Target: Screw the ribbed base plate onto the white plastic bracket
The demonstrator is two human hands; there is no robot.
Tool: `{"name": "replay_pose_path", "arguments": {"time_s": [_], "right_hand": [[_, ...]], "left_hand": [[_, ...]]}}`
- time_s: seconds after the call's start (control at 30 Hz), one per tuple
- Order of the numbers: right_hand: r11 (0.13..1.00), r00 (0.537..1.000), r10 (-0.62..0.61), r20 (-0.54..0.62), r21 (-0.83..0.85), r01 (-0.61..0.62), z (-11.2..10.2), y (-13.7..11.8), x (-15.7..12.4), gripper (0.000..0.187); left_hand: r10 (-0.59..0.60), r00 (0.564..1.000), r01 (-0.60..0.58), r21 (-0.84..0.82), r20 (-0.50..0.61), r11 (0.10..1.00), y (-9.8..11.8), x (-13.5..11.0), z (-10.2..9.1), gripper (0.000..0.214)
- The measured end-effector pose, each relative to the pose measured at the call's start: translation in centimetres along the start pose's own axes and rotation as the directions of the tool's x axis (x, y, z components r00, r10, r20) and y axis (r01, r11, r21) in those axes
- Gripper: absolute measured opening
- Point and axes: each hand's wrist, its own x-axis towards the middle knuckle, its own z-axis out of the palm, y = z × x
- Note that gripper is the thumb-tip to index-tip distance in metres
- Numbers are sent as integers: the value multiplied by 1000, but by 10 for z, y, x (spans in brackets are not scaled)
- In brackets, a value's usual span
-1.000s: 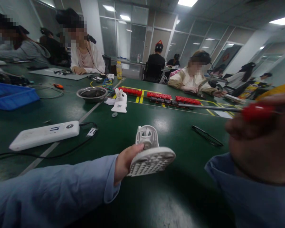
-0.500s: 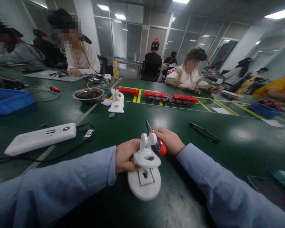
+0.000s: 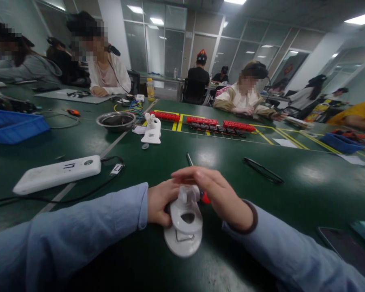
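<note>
A white plastic bracket with a round base (image 3: 184, 229) rests on the green table (image 3: 219, 162) in front of me. My left hand (image 3: 158, 201) grips its left side, fingers curled around it. My right hand (image 3: 214, 194) lies over the bracket's forked top, fingers stretched out across it. A red-handled screwdriver (image 3: 204, 197) lies on the table under that hand, its metal shaft (image 3: 189, 159) pointing away from me. Whether the right hand still touches the screwdriver is hidden.
A white power strip (image 3: 57, 173) with a black cable lies at left. Farther off are a second white bracket (image 3: 152, 130), a steel bowl (image 3: 116, 120), a blue bin (image 3: 12, 127), red blocks (image 3: 202, 121) and a black strip (image 3: 263, 170). Several people sit around the table.
The left hand set the bracket down upright from a tilted hold. The right hand brought the screwdriver down from high at right, laid it on the table, then moved over the bracket's top.
</note>
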Motion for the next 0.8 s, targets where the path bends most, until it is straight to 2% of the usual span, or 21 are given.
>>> {"name": "replay_pose_path", "arguments": {"time_s": [0.07,0.13,0.23,0.27,0.3,0.37,0.4,0.43,0.47,0.5,0.53,0.57,0.6,0.67,0.73,0.8], "right_hand": [[990,996,52,75,124,-61,16,2,5,43],[980,992,72,105,176,-90,25,10,10,53],[970,992,22,126,238,-52,24,13,16,56],[970,995,-2,100,241,-22,20,9,17,55],[975,999,-29,43,222,19,14,4,19,56],[992,984,-82,-156,80,96,-4,-9,22,57],[995,961,-97,-260,-50,87,-16,-13,24,57],[977,934,-89,-346,-211,15,-29,-14,25,57],[913,916,-49,-397,-390,-120,-41,-12,27,55],[785,904,41,-425,-546,-292,-54,-6,28,53],[604,884,156,-441,-665,-439,-64,4,29,49],[529,868,204,-452,-695,-486,-73,17,29,40],[482,859,226,-460,-714,-509,-79,31,29,30],[408,838,247,-487,-732,-546,-84,56,28,23],[386,833,239,-500,-738,-553,-83,71,27,27],[412,845,202,-495,-740,-532,-81,72,27,34]], "left_hand": [[-23,1000,23,-13,-2,1000,-1,-2,1,39],[-45,999,45,-19,5,999,-3,-3,2,37],[-40,997,42,-20,59,999,-5,-4,1,41],[-30,997,29,7,76,1000,-6,-4,1,44],[-15,996,11,47,90,999,-7,-4,0,49],[17,994,-32,144,106,989,-8,-4,-1,63],[19,994,-39,190,105,981,-8,-5,-1,70],[8,995,-30,226,101,974,-8,-5,-2,76],[-16,995,-9,251,97,968,-8,-6,-1,80],[-44,995,18,268,90,963,-8,-7,-1,82],[-68,995,44,277,77,960,-7,-8,-1,85],[-83,995,62,278,62,959,-7,-9,0,88],[-89,995,73,273,46,959,-7,-9,1,91],[-92,996,86,253,13,964,-7,-10,3,95],[-99,995,102,226,-23,969,-9,-11,5,97],[-81,995,90,193,-54,977,-10,-12,5,100]]}}
